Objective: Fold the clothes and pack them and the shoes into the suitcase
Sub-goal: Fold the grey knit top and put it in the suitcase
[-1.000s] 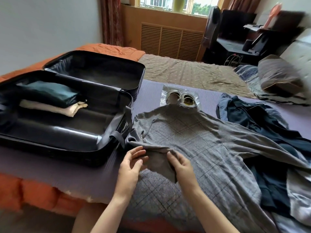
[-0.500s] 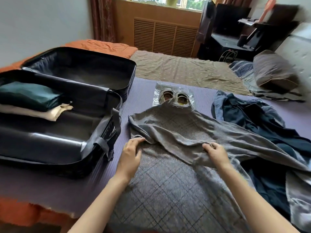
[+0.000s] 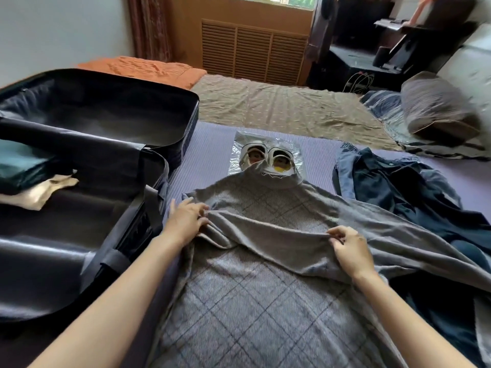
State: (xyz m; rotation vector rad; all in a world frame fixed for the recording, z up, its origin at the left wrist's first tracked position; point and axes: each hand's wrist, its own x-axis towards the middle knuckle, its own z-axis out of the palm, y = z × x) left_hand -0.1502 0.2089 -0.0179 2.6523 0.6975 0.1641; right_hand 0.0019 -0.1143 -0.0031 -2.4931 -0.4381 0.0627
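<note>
The sweater (image 3: 252,301) fold is pinched at each end by the left hand (image 3: 186,221) and right hand (image 3: 350,248); it runs crosswise between them, with the suitcase (image 3: 119,160) beside the left.

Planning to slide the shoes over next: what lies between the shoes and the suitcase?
In the head view, only bare purple sheet separates the shoes, in their clear bag, from the suitcase.
</note>
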